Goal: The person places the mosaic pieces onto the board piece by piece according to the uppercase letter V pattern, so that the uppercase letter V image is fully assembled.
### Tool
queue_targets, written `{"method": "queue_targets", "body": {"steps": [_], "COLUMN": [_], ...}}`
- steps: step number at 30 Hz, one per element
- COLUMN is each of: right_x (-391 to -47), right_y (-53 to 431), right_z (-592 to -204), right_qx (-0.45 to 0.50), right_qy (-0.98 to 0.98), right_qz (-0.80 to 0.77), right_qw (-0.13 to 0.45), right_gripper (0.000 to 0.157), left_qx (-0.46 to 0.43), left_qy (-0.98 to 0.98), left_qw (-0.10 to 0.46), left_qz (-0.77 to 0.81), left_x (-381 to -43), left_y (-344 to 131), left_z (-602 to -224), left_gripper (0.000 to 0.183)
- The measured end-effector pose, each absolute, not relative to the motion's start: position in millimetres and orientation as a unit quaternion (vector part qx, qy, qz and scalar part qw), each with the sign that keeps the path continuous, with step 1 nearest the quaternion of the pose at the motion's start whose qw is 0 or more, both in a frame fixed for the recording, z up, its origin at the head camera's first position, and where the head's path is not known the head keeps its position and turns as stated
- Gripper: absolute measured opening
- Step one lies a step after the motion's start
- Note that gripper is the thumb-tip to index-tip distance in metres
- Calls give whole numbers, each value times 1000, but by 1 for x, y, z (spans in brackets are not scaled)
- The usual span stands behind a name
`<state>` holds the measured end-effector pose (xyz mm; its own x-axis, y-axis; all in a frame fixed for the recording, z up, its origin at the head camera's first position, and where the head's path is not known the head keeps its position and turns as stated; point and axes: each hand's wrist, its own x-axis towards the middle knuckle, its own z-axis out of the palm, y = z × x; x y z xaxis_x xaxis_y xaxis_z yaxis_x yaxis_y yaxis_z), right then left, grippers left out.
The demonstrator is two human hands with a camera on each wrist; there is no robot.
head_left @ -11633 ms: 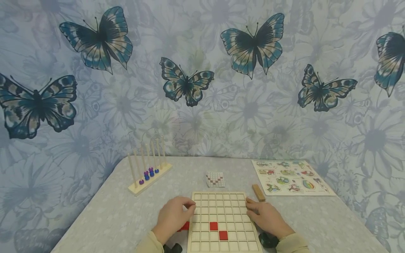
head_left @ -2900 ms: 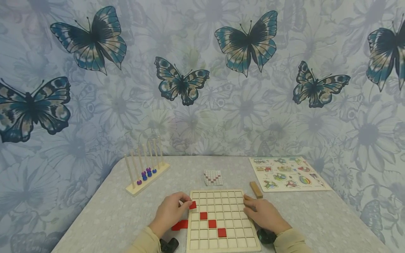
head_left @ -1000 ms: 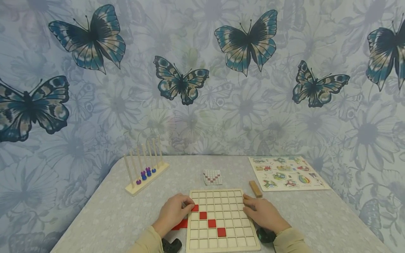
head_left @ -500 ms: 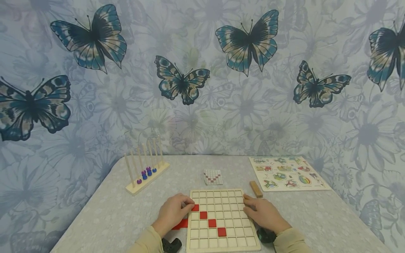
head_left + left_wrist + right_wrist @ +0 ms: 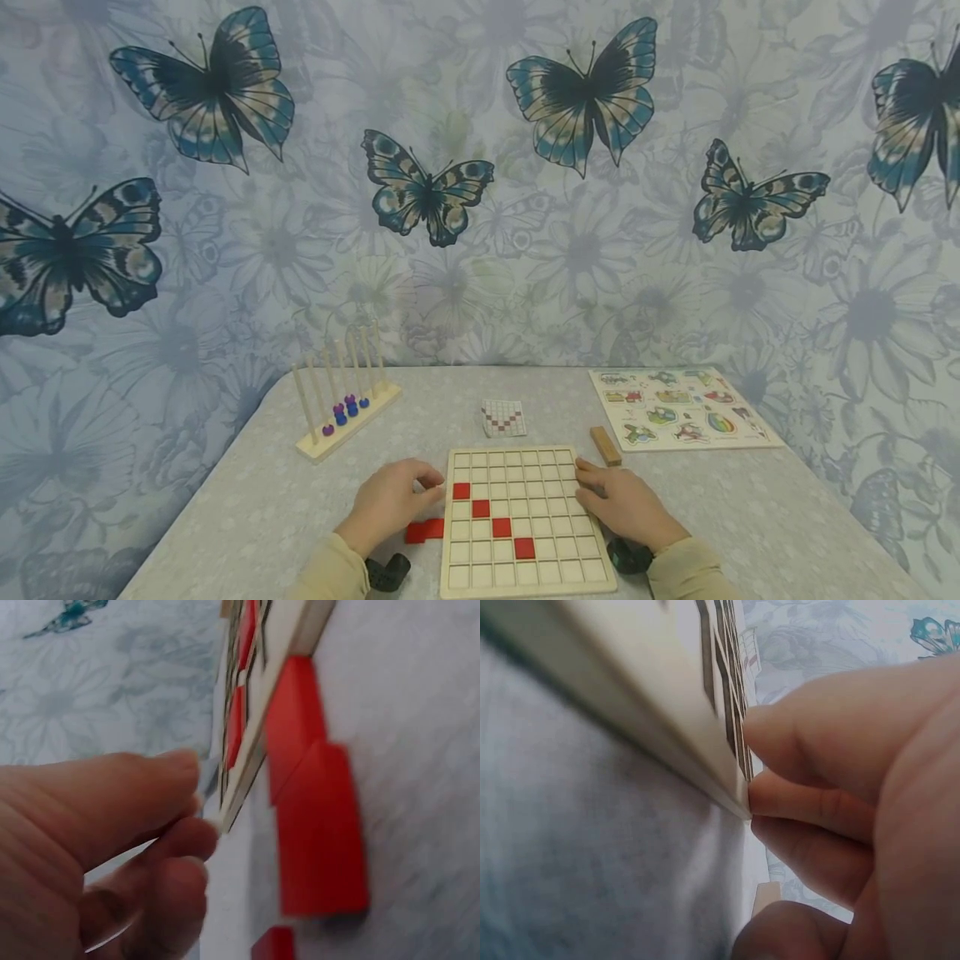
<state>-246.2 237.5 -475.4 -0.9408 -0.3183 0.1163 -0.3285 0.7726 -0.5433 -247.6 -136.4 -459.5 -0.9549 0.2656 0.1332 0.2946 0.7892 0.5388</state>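
A pale wooden grid board (image 5: 532, 592) lies flat before me. Several red square tiles (image 5: 502, 527) sit in its cells in a diagonal, from the left column down toward the middle. My left hand (image 5: 393, 504) is just off the board's left edge, thumb and fingers loosely bent, with no tile seen in them. Below that hand more red tiles (image 5: 322, 825) lie on the table, some against the board's side. My right hand (image 5: 626, 507) holds the board's right edge; in the right wrist view its thumb (image 5: 810, 727) is over the top and fingers meet the side.
Behind the board stands a small folded pattern card (image 5: 504, 418). A wooden block (image 5: 605, 446) and a picture puzzle (image 5: 682, 412) lie at the right, a peg stand with beads (image 5: 348, 425) at the left. Dark devices (image 5: 388, 572) are under both wrists.
Over the earlier frames, two more red tiles came onto the board, extending the diagonal up-left. In the last half second my left hand let go of the upper-left tile and drew back left.
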Motion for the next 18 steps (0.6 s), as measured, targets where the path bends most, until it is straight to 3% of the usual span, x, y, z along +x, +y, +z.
{"method": "queue_targets", "body": {"steps": [5,13,18], "right_x": [-247,-246,-245], "right_y": [238,238,238], "right_z": [-476,-477,-475], "right_qx": [174,174,178], "right_qy": [-940,-939,-937], "right_qz": [292,296,299], "right_qw": [9,9,8], "right_gripper": [45,45,45], "left_qx": [-157,-193,-215], "left_qy": [-945,-936,-930], "left_qw": [-10,-74,-87], "left_qz": [-286,-286,-284], "left_x": [-248,-246,-245], "left_y": [-145,-151,-152], "left_z": [-455,-453,-453], "left_gripper": [13,32,34]}}
